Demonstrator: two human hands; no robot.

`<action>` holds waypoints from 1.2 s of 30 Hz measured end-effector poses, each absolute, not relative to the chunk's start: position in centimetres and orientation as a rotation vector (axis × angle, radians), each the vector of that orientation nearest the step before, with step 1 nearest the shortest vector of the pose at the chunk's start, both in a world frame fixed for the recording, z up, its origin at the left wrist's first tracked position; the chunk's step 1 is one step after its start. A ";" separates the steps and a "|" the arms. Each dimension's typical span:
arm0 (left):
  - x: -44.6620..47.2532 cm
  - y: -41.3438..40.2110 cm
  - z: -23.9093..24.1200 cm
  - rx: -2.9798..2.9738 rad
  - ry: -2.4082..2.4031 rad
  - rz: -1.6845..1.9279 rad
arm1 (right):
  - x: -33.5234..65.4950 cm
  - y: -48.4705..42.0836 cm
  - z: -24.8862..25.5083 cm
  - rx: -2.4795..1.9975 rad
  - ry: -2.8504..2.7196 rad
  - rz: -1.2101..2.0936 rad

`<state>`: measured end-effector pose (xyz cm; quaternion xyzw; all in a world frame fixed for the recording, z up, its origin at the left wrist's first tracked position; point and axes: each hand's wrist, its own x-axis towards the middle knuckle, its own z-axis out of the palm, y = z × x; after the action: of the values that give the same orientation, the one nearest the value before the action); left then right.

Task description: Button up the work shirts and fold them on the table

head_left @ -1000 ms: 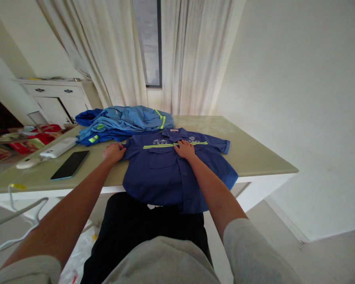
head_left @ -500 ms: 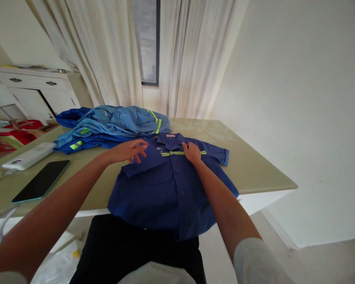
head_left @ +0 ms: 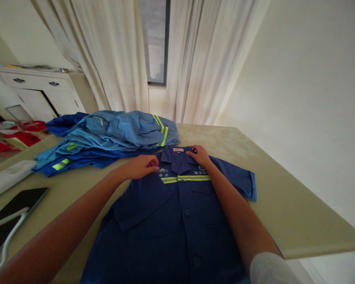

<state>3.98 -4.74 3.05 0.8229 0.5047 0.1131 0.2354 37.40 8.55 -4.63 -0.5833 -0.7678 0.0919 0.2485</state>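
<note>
A dark blue short-sleeved work shirt (head_left: 177, 213) with a yellow reflective chest stripe lies face up on the beige table (head_left: 284, 197), buttoned, its left sleeve folded inward. My left hand (head_left: 143, 165) rests at the shirt's left shoulder beside the collar, fingers curled onto the cloth. On the other side of the collar my right hand (head_left: 198, 154) pinches the fabric at the right shoulder.
A heap of lighter blue work clothes (head_left: 109, 136) with reflective stripes lies behind the shirt. A black phone (head_left: 13, 213) and a white cable are at the left edge. A white cabinet (head_left: 38, 94), curtains (head_left: 195, 59) and a window stand behind the table.
My left hand moved from the left sleeve across to the collar, and the sleeve now lies folded in. My right hand slid up from the chest stripe to the collar. The view came closer.
</note>
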 end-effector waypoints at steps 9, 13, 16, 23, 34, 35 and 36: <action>8.3 6.3 -2.3 2.028 1.656 0.633 | 39.2 8.6 -4.1 -1.216 -1.963 0.817; 7.8 6.9 -1.7 1.940 1.460 0.714 | 39.6 8.6 -2.3 -1.127 -1.958 0.960; 6.7 6.2 0.5 2.053 1.259 0.636 | 39.9 8.0 0.2 -1.124 -2.049 0.959; 5.9 3.8 5.5 2.195 0.992 -0.071 | 40.9 1.6 4.7 -1.231 -2.621 0.727; 16.3 -1.8 -1.1 2.769 0.824 0.343 | 45.0 -5.5 -0.3 -1.454 -2.463 0.214; 16.7 -2.1 -2.0 2.767 0.819 0.301 | 46.5 -5.8 -0.1 -1.546 -2.336 0.148; 16.9 -2.3 -2.7 2.757 0.825 0.264 | 48.1 -6.2 0.0 -1.676 -2.180 0.063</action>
<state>16.85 -2.28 -2.69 0.9465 0.2832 0.0907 0.1254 48.07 -6.24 0.03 -0.5977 -0.7774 0.0224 0.1945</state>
